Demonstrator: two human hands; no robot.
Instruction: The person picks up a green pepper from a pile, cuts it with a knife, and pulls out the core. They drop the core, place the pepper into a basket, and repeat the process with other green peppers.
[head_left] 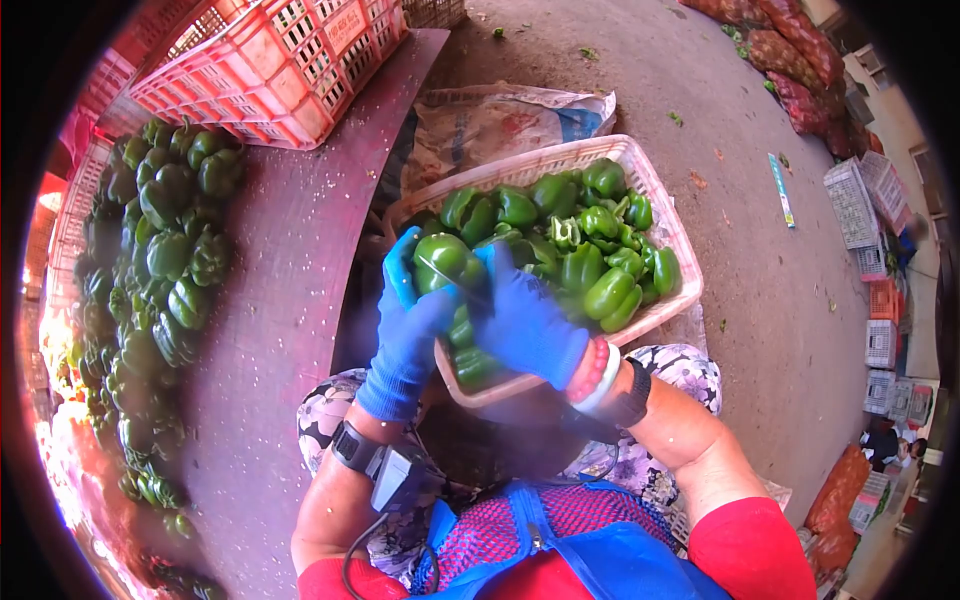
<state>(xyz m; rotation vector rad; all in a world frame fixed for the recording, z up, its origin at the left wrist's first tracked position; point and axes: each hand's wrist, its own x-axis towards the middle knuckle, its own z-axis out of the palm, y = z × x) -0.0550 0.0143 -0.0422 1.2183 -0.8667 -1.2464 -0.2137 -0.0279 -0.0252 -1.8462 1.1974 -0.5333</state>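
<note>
**A:** Looks like a produce yard: bare concrete floor (760,290), crates everywhere. Nearest the camera, both hands are in blue gloves. The left hand (408,335) is wrapped round a green pepper (442,262), held just above the near edge of the white basket (660,315) on her lap. The right hand (525,322) pinches something thin against it, maybe a small blade; can't tell.

**B:** Peppers are light, hollow and glossy, so I'd guess they're slippery. Best gripped round the shoulders, not squeezed hard.

**A:** Yep. The basket's full of them, there's another pile (165,260) on the table (290,290) to her left, and a red crate (270,65) beyond that.
</note>
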